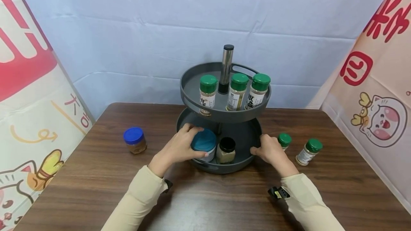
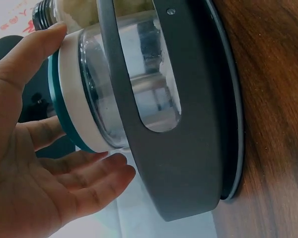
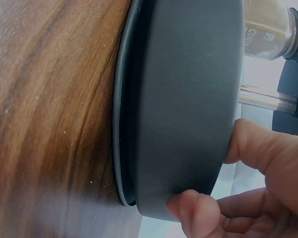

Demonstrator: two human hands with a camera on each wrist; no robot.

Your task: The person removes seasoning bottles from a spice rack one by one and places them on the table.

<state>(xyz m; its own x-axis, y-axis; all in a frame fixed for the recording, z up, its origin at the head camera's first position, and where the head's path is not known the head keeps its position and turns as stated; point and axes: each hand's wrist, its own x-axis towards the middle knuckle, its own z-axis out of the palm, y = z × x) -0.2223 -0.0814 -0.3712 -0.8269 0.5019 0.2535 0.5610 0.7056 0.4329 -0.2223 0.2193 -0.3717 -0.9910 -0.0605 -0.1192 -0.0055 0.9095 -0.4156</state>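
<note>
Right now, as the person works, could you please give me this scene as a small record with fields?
left hand: holds the teal-lidded jar by its lid
right hand: holds the rim of the lower tray
lower tray contents: teal-lidded jar, black-lidded jar beside it
upper tray contents: three green-capped bottles
table, left side: blue-lidded jar
table, right side: two green-capped bottles, one partly hidden by the right hand
</note>
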